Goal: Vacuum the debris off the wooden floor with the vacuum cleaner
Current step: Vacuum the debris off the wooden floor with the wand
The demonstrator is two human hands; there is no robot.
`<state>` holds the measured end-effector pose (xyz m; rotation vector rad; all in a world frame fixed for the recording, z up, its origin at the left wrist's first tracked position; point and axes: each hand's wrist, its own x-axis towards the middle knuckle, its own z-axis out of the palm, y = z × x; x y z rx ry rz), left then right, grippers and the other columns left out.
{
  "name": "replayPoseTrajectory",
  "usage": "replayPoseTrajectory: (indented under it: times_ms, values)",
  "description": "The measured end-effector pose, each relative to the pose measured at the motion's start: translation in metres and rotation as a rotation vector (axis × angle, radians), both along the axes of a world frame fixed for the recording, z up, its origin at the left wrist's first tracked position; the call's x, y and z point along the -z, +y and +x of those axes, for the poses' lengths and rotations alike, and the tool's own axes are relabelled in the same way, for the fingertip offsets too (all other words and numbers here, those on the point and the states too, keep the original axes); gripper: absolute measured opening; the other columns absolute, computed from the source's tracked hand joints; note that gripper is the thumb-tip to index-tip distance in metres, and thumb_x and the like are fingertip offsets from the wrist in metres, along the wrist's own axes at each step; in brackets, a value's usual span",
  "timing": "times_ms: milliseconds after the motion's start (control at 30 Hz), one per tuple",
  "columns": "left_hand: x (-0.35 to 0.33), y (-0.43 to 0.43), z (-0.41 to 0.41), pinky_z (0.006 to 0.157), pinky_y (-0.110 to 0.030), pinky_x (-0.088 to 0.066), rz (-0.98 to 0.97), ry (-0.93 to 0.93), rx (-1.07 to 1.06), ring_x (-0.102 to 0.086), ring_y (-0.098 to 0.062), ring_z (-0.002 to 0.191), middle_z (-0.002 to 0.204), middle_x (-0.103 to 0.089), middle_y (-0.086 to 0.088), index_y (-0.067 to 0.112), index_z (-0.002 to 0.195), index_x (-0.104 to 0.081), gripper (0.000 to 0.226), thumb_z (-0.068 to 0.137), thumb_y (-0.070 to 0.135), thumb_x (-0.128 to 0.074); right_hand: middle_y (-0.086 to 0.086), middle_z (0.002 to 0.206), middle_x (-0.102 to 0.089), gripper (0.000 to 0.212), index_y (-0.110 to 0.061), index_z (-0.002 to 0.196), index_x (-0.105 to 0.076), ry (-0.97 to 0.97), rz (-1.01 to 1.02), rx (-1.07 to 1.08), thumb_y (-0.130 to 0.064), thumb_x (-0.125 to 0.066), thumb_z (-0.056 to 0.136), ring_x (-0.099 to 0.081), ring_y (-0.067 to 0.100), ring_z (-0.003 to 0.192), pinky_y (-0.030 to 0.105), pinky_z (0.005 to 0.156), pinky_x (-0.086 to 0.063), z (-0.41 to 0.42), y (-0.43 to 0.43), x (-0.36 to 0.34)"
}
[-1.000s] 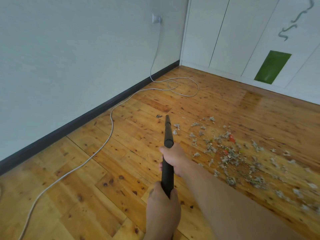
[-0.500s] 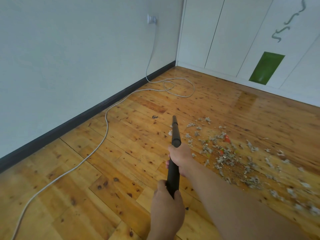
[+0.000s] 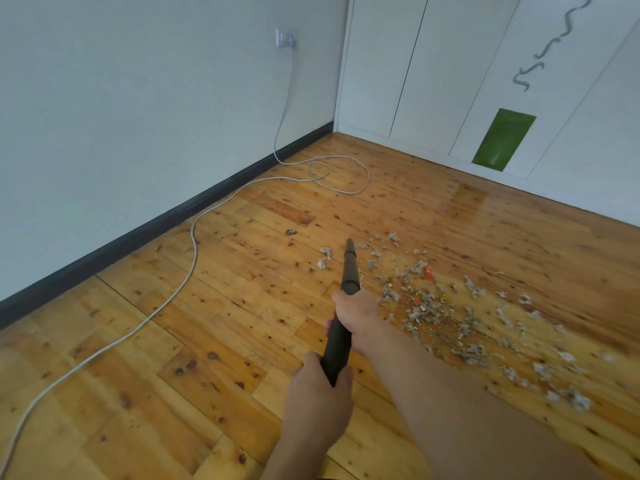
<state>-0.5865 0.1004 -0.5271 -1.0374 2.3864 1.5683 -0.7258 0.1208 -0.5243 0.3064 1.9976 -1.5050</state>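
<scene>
I see the left hand (image 3: 317, 393) and right hand (image 3: 356, 317) both gripping the matte black tapered vacuum tube (image 3: 349, 268). Its tip seems to touch the knotty wooden floor (image 3: 207, 306), with fluffy grey debris (image 3: 426, 306) at three o'clock.

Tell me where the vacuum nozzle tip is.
Head view, mid-frame: the nozzle tip is at the debris patch's far-left edge, grey scraps just to its left.

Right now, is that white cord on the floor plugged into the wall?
Plugged in: the cord runs from the floor up the wall and ends in the socket there.
</scene>
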Motion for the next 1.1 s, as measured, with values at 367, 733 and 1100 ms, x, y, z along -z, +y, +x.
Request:
replayPoseTrajectory:
  times_ms: [367,733,1100]
  values:
    - [-0.016,0.011,0.011,0.045,-0.020,-0.041,-0.016,0.044,0.047,-0.059,-0.013,0.060,0.076,-0.060,0.001,0.020,0.085,-0.049,0.045,0.092,0.064,-0.046,0.014,0.075,-0.052,0.018,-0.003,0.109,-0.052,-0.063,-0.039,0.001,-0.016,-0.056,0.097,-0.053,0.025,0.048,0.028,0.041,-0.048,0.020,0.023,-0.023]
    - [-0.043,0.020,0.033,0.049,-0.024,-0.048,0.105,0.121,0.101,-0.059,-0.010,0.049,0.070,-0.065,-0.001,0.020,0.093,-0.053,0.032,0.095,0.052,-0.048,0.014,0.081,-0.053,0.020,-0.002,0.109,-0.052,-0.139,-0.097,-0.009,-0.016,-0.059,0.096,-0.054,0.026,0.058,0.033,0.049,-0.050,0.046,0.043,-0.049]
    - [-0.065,0.030,0.051,0.047,-0.026,-0.049,0.149,0.053,0.115,-0.061,-0.016,0.045,0.066,-0.066,-0.005,0.013,0.093,-0.057,0.039,0.095,0.049,-0.045,0.014,0.079,-0.053,0.041,-0.005,0.133,-0.045,-0.152,-0.101,-0.018,-0.015,-0.059,0.095,-0.054,0.025,0.053,0.031,0.046,-0.051,0.068,0.055,-0.056]
